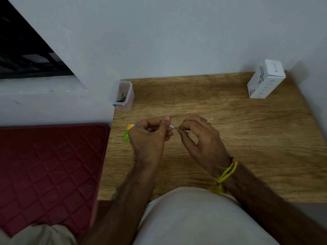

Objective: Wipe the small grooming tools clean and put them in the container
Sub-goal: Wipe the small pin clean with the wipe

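From the head view, both hands are raised just above the wood-grain bench point(230, 131), close together. Between them is a small, thin silvery metal grooming tool point(173, 127); only a short pale sliver of it shows, too small to tell what kind. The left hand point(150, 135) has its fingers curled round one end, thumb pointing up. The right hand point(198, 133) pinches the other end with its fingertips; a yellow thread band point(227, 172) circles that wrist. At the bench's far left corner, against the pale wall, stands a clear plastic rectangular container point(123, 96), open-topped, with dark items inside. A small green and orange packet point(127, 133) lies just left of the left hand. A white cardboard box point(265, 80) sits at the far right corner.
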{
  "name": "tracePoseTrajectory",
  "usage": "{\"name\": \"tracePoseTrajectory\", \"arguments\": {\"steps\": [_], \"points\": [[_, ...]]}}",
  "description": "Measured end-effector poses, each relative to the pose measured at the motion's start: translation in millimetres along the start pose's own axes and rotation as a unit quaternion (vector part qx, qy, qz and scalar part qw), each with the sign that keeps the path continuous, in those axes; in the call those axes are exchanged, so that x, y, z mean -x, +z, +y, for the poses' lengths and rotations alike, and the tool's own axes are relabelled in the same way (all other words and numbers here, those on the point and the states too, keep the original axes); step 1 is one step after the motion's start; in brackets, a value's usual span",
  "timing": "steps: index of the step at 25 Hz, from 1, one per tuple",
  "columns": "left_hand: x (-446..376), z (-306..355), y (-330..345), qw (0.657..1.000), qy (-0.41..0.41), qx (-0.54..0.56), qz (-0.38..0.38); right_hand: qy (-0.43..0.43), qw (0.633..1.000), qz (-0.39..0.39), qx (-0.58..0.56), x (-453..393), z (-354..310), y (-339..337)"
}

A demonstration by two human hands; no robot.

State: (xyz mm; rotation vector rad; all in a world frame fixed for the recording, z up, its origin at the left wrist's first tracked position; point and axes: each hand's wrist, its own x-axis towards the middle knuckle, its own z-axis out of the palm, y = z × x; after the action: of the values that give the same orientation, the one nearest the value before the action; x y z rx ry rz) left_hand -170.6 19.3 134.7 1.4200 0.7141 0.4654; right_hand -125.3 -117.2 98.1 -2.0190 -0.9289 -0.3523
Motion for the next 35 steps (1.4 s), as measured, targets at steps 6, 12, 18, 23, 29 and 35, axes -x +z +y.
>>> {"name": "tracePoseTrajectory", "arguments": {"steps": [6, 12, 18, 23, 29, 35], "points": [[-3.9, -0.4, -1.3, 1.000, -0.001, 0.000, 0.019, 0.005, 1.000, 0.004, -0.016, -1.9, 1.3, 2.9], [-2.9, 4.7, -2.4, 1.000, -0.004, -0.006, 0.027, 0.005, 1.000, -0.005, -0.015, -2.0, 1.1, 4.0], [-4.5, 0.6, -1.7, 0.999, -0.024, 0.029, 0.033, 0.002, 1.000, -0.011, -0.021, -3.6, 4.5, 3.2], [-4.8, -3.7, 1.8, 0.997, -0.049, 0.058, 0.014, -0.009, 0.999, -0.020, -0.042, -5.2, 6.6, 5.9], [-6.8, -5.4, 6.1, 0.997, -0.044, 0.056, 0.030, -0.017, 1.000, -0.010, -0.017, -2.0, 8.4, 6.4], [-10.8, -5.3, 6.8, 0.996, -0.039, 0.059, 0.048, -0.012, 1.000, -0.001, -0.020, -0.3, 10.0, 6.1]]}}
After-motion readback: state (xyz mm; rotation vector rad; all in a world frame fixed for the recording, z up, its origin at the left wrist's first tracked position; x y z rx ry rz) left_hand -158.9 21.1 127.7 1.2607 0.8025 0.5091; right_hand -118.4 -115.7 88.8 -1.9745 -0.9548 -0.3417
